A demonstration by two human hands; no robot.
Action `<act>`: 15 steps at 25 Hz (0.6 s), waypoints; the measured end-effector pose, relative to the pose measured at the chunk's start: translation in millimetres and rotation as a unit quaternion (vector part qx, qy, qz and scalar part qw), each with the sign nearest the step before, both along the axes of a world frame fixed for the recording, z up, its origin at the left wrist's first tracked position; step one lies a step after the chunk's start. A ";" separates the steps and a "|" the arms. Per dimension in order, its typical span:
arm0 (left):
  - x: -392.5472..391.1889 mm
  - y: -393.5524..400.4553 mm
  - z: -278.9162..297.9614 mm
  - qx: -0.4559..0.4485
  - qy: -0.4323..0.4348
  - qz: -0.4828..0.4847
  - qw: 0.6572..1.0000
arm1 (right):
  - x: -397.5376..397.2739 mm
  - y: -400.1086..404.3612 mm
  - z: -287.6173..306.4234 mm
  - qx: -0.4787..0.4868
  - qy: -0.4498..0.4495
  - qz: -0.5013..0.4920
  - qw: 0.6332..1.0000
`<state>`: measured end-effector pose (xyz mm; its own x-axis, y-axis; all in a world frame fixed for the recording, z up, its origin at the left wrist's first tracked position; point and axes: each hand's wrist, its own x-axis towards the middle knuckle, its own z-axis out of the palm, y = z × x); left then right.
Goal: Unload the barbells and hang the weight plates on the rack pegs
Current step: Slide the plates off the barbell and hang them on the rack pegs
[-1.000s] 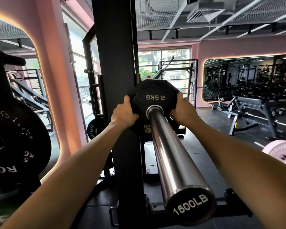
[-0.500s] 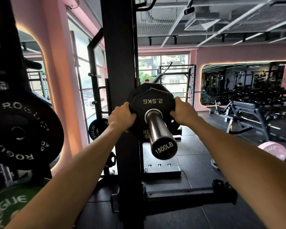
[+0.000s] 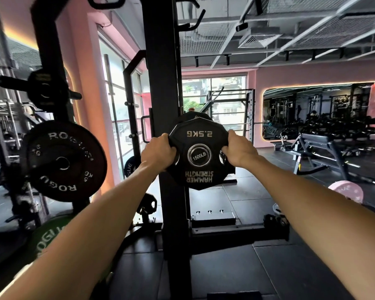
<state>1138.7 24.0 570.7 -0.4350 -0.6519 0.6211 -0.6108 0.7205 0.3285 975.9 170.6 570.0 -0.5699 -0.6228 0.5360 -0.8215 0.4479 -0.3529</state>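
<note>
A black 2.5 kg Hammer Strength plate (image 3: pixel 199 176) sits at the very end of the barbell sleeve, whose end cap (image 3: pixel 199 156) reads 1500LB and shows through the plate's hole. My left hand (image 3: pixel 158 151) grips the plate's left edge and my right hand (image 3: pixel 239 151) grips its right edge, fingers curled behind it. Another black plate (image 3: pixel 194 115) peeks out behind it on the bar. To the left, a black Rogue 5 kg plate (image 3: pixel 63 161) hangs on a rack peg, with a bare peg (image 3: pixel 75 95) above it.
The black rack upright (image 3: pixel 162 83) stands just left of the held plate. A green Rogue plate (image 3: pixel 44 239) hangs low on the left. A pink plate (image 3: pixel 345 191) lies on the floor at right, near a bench (image 3: pixel 318 141). Black floor mats stretch ahead.
The 2.5 kg plate has slid along the sleeve toward me, from deep on the bar to its end. My view has backed away and the rack pegs at left came into sight.
</note>
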 end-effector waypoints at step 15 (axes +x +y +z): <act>197.7 72.0 37.8 -0.019 -0.028 0.093 0.995 | 170.0 42.3 34.1 0.036 0.009 0.121 0.992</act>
<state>1336.3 96.0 608.5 -0.3447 -0.7006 0.6248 -0.7510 0.6051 0.2641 1145.9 212.9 604.1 -0.3900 -0.7775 0.4934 -0.9139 0.2610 -0.3111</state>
